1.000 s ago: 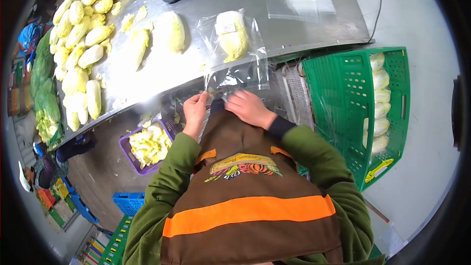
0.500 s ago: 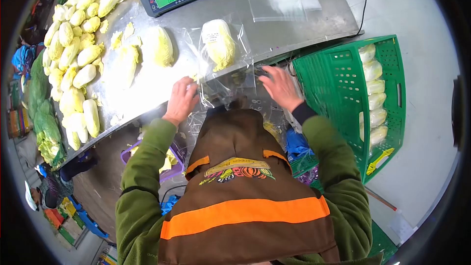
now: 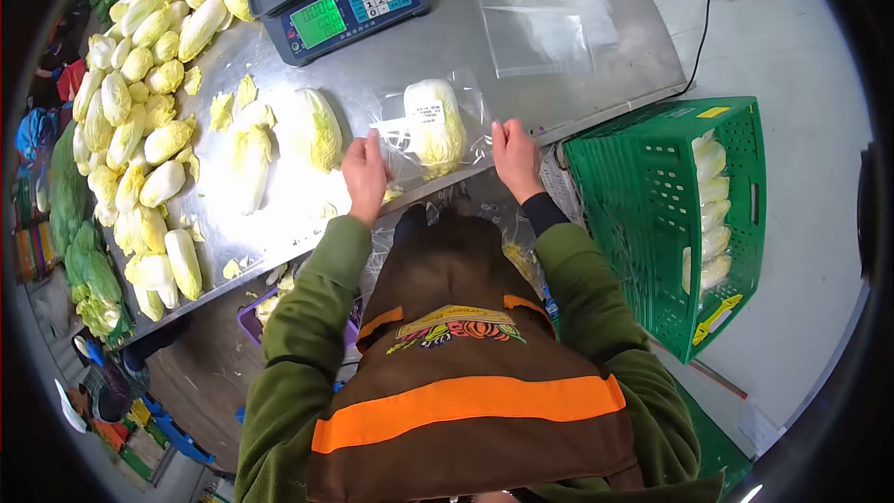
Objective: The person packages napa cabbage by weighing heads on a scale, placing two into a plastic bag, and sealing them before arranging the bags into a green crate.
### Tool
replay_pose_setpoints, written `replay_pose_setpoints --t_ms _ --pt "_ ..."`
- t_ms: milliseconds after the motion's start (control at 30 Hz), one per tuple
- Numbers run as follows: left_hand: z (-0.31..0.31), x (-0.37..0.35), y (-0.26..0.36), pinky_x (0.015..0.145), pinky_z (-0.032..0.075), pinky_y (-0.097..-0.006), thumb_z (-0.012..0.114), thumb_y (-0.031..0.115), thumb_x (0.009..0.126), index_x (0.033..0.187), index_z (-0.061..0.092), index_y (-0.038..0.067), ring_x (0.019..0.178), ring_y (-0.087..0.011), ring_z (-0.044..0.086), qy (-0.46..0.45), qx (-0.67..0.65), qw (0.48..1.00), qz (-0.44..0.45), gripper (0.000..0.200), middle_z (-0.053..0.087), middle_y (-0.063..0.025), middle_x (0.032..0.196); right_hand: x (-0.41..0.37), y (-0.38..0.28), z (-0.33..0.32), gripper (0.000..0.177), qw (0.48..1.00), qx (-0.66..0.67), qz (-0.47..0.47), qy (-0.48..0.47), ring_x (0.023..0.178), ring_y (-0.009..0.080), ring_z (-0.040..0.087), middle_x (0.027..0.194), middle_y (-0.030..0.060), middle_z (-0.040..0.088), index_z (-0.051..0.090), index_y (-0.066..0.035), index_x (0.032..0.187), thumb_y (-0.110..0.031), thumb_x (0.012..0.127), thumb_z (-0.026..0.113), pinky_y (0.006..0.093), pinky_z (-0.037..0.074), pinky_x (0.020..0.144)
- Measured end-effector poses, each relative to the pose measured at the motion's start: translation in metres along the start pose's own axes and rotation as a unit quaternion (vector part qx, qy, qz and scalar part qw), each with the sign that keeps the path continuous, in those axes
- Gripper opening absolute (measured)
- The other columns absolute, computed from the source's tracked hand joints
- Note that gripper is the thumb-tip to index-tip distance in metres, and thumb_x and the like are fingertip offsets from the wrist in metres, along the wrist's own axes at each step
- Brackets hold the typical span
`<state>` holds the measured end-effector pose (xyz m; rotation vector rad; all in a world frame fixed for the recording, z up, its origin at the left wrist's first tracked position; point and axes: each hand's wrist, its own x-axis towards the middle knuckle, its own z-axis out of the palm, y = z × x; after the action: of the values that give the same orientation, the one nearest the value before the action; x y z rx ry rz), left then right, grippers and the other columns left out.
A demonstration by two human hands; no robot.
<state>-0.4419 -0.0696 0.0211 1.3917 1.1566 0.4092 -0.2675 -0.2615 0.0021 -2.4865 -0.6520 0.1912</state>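
Note:
A napa cabbage lies inside a clear plastic bag near the table's front edge, with a printed white label on it. My left hand is closed at the bag's left lower side, thumb and fingers pinching its edge. At the opposite side my right hand pinches the right edge of the same bag. Left of the bag, an unwrapped napa cabbage rests on the table, and beside it lies another pale cabbage with loose yellow leaves around it.
A digital scale stands at the back of the metal table. Flat clear bags lie back right. Cabbages are piled at left. A green crate with wrapped cabbages is at right, a purple basket below the table.
Both hands have risen to the table edge, and their spread fingers have closed on the bag's two sides. The bag's loose end, which hung over the edge, is now drawn up.

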Motion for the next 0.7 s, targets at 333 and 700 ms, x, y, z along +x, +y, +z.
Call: replay_pose_setpoints --t_ms 333,700 --pt "-0.035 0.026 -0.04 0.055 0.053 -0.0319 0.054 0.042 0.101 0.11 0.059 -0.01 0.062 -0.0192 0.065 -0.102 0.009 0.98 -0.172 0.052 0.067 -0.014 0.078 -0.007 0.027 -0.022 0.014 0.959 0.245 0.142 -0.014 0.088 0.035 0.063 0.093 0.0151 0.065 0.058 -0.007 0.097 -0.019 0.091 0.064 0.0513 0.049 0.078" --pt "-0.033 0.043 0.006 0.112 0.033 -0.0524 0.068 0.008 0.077 0.123 0.064 0.014 0.136 -0.0372 0.04 -0.237 0.391 0.697 0.553 0.047 0.051 -0.0086 0.141 0.014 0.001 -0.036 0.026 0.926 -0.078 -0.367 -0.034 0.12 0.0244 0.055 0.115 0.0025 0.068 0.07 -0.01 0.111 -0.013 0.085 0.068 0.044 0.039 0.105"
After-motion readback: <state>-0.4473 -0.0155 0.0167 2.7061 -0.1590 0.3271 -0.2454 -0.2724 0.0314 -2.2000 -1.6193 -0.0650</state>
